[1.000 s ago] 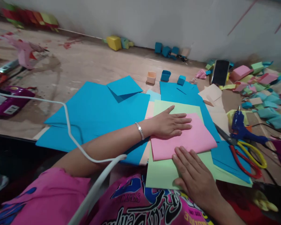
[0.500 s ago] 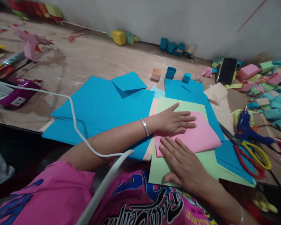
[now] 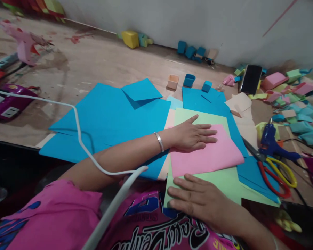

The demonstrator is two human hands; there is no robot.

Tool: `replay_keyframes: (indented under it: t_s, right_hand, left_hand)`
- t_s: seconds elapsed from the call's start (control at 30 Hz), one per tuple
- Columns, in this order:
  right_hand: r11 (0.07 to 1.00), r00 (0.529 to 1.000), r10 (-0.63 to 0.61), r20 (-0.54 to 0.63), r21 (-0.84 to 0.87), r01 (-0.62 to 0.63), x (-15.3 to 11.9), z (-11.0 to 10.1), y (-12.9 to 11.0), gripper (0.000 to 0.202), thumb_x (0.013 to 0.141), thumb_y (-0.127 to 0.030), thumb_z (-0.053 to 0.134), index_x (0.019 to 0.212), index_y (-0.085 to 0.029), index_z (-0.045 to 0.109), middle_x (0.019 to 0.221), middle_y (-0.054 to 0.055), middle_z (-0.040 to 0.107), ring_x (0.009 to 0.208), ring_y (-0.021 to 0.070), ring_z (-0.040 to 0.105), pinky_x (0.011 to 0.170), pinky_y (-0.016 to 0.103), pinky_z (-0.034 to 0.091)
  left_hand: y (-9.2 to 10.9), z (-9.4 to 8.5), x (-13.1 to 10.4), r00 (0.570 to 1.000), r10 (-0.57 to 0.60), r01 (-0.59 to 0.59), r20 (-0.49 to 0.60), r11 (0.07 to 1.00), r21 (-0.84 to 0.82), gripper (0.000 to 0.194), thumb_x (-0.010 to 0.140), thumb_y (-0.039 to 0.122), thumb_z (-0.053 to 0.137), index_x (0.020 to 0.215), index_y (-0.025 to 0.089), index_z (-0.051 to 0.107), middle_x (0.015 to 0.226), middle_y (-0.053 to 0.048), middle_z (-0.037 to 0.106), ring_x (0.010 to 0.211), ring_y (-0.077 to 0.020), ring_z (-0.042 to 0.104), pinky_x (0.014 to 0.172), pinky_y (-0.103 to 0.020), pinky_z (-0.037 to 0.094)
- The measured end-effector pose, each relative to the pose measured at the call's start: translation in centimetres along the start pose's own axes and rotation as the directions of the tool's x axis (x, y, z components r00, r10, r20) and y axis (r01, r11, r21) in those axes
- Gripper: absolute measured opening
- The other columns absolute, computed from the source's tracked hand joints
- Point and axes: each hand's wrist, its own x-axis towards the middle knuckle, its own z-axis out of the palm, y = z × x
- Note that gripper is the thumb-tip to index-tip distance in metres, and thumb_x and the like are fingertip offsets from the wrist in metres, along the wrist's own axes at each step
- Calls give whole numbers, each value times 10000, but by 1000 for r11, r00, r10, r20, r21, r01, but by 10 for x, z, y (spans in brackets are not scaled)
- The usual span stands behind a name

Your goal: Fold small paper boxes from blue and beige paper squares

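Note:
My left hand [image 3: 190,133] lies flat, fingers spread, across the upper left part of a folded pink paper [image 3: 208,156]. Beneath that paper is a light green sheet [image 3: 219,189], which shows around its top and bottom. Below the pink paper's near edge, my right hand [image 3: 198,198] rests with fingers stretched out over the lower green sheet, apart from the pink paper. Large blue paper [image 3: 114,118] spreads out to the left, partly under my left forearm. To the right lie scissors [image 3: 271,173] with one red and one yellow handle loop, on more blue paper.
A blue glue gun [image 3: 271,139] stands beside the scissors. A phone [image 3: 251,79] leans among coloured paper scraps [image 3: 299,111] at the right. Small paper boxes [image 3: 173,81] line the back. A white cable [image 3: 78,121] crosses the left side, near a pink glue gun [image 3: 23,43].
My right hand has slid toward me, off the pink paper and onto the green sheet. My left hand stays flat on the pink paper. The view has shifted slightly.

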Motion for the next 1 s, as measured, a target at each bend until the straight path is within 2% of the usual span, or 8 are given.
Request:
replay_keyframes:
  t_s: [0.1, 0.2, 0.27, 0.5, 0.8, 0.87, 0.97, 1.0]
  right_hand:
    - [997, 991, 76, -114, -16, -78, 1, 5, -2, 445, 986, -226, 439, 1430, -196, 429, 1540, 46, 370, 1455, 188, 252, 1173, 418, 321]
    - [959, 958, 241, -153, -116, -260, -5, 16, -3, 707, 935, -531, 475, 1450, -57, 374, 1556, 188, 292, 1468, 310, 187, 1159, 520, 309]
    - [919, 929, 332, -163, -168, -358, -13, 24, -4, 821, 908, -606, 455, 1459, -10, 332, 1556, 234, 261, 1467, 344, 172, 1141, 554, 319]
    - [723, 770, 585, -253, -267, -637, -50, 27, -16, 789, 955, -548, 377, 1486, 19, 241, 1521, 276, 312, 1451, 367, 219, 1100, 577, 353]
    - [455, 557, 734, -389, -329, -828, -67, 7, -20, 779, 935, -513, 459, 1502, -20, 252, 1440, 285, 438, 1359, 393, 401, 1093, 588, 358]
    - [500, 587, 701, -404, -308, -810, -53, -1, -18, 813, 925, -531, 466, 1503, -7, 236, 1485, 296, 363, 1405, 412, 311, 1110, 608, 321]
    - [776, 796, 552, -249, -196, -600, -30, -2, -13, 891, 915, -640, 361, 1499, 16, 211, 1530, 287, 281, 1448, 389, 210, 1124, 566, 332]
    - [821, 833, 511, -213, -168, -546, -26, 0, -11, 912, 910, -664, 327, 1498, 22, 203, 1528, 291, 282, 1453, 377, 203, 1122, 552, 344]
  left_hand:
    - [0, 0, 0, 1000, -11, 11, 19, 1000, 13, 496, 1007, 425, 216, 1491, 359, 300, 1586, 79, 229, 1486, -154, 157, 1205, -483, -31]
    - [-1, -1, 1, 1000, -4, 3, 27, 1000, 14, 515, 1004, 468, 211, 1496, 344, 296, 1590, 64, 220, 1490, -161, 139, 1200, -484, -51]
    - [-1, -3, 1, 999, 0, 0, 35, 1000, 3, 539, 991, 518, 225, 1499, 349, 288, 1593, 58, 211, 1491, -183, 139, 1195, -492, -65]
    - [-1, -6, 3, 997, -14, 13, 77, 1000, 6, 572, 980, 575, 212, 1510, 363, 249, 1600, 58, 170, 1494, -180, 119, 1183, -483, -109]
    - [-2, -4, 4, 999, -10, 10, 49, 1000, -1, 567, 975, 579, 237, 1500, 368, 276, 1594, 42, 200, 1488, -208, 153, 1186, -514, -66]
    - [-2, -3, 4, 999, -8, 9, 43, 1000, -5, 560, 974, 574, 257, 1494, 368, 292, 1589, 37, 217, 1484, -222, 174, 1186, -528, -41]
    - [-3, -2, 4, 999, -7, 7, 36, 1000, 1, 554, 978, 564, 260, 1495, 367, 286, 1590, 34, 211, 1483, -219, 175, 1186, -526, -44]
    - [-3, -2, 3, 999, -7, 6, 34, 1000, 4, 553, 982, 559, 253, 1498, 362, 281, 1591, 31, 206, 1485, -214, 171, 1184, -524, -53]
